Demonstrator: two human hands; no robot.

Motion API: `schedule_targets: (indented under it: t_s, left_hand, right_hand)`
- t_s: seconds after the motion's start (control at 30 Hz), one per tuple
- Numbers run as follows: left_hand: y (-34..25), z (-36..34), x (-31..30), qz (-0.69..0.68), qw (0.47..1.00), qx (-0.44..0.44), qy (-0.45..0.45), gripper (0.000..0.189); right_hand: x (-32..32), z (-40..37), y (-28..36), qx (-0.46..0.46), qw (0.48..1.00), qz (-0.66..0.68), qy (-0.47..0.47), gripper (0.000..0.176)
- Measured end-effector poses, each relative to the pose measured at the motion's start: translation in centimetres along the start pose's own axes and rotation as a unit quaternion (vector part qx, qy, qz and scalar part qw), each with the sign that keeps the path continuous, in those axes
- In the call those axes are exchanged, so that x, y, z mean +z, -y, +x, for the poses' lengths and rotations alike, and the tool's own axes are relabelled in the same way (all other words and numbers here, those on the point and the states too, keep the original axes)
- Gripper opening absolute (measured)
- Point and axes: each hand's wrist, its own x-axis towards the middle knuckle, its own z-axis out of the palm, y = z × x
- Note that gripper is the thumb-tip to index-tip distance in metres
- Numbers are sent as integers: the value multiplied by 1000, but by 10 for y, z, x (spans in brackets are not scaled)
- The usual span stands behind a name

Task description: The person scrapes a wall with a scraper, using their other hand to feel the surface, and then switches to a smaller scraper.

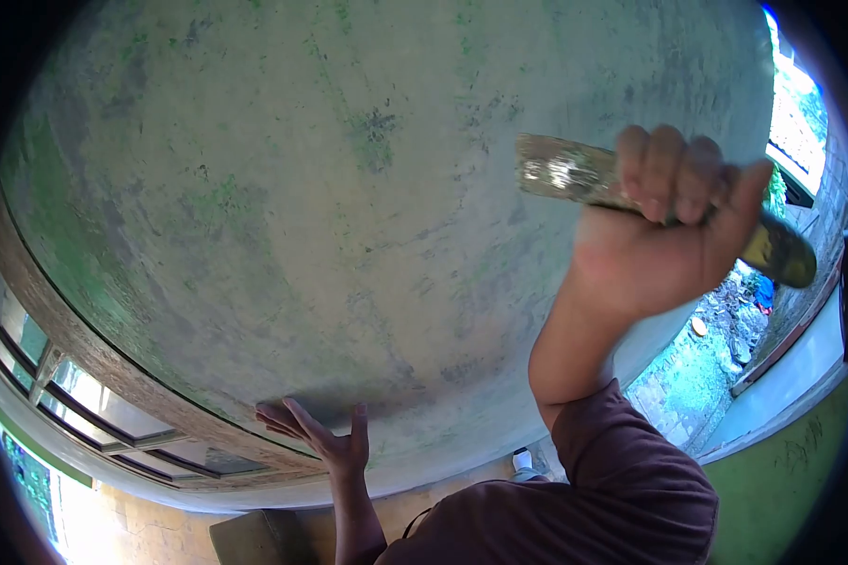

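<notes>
A patchy wall (349,254) with green and grey stains fills most of the view. My right hand (664,231) is raised at the upper right, its fingers wrapped round a scraper (567,171). The flat, worn metal blade points left, and the dark and yellow handle sticks out past my thumb. Low on the wall, my left hand (332,439) has its fingers stretched out and thumb apart, with nothing in it. Its palm side is close to the wall surface, near the wooden frame.
A wooden window frame (113,363) with glass panes runs along the lower left. Below it stands a brown box-like object (262,539) on the tiled floor. Bright ground with rubble (693,377) shows at the right, beside a green wall (791,461).
</notes>
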Motion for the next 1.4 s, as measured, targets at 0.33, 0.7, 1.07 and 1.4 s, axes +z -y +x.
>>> schedule_targets:
  t_s: [0.33, 0.7, 1.07, 1.4]
  left_hand:
    - [0, 0, 0, -2, 1000, 1, 0, 101]
    - [0, 0, 0, 6, 1000, 6, -2, 101]
    - [3, -3, 1, -16, 1000, -6, 4, 101]
    - [4, -3, 0, -4, 1000, -3, 5, 101]
  right_hand:
    - [0, -3, 0, 18, 999, 23, -15, 41]
    - [6, -4, -19, 16, 1000, 7, 5, 38]
    - [12, -2, -7, -1, 1000, -10, 3, 38]
    - [13, 2, 1, -1, 1000, 26, 9, 38]
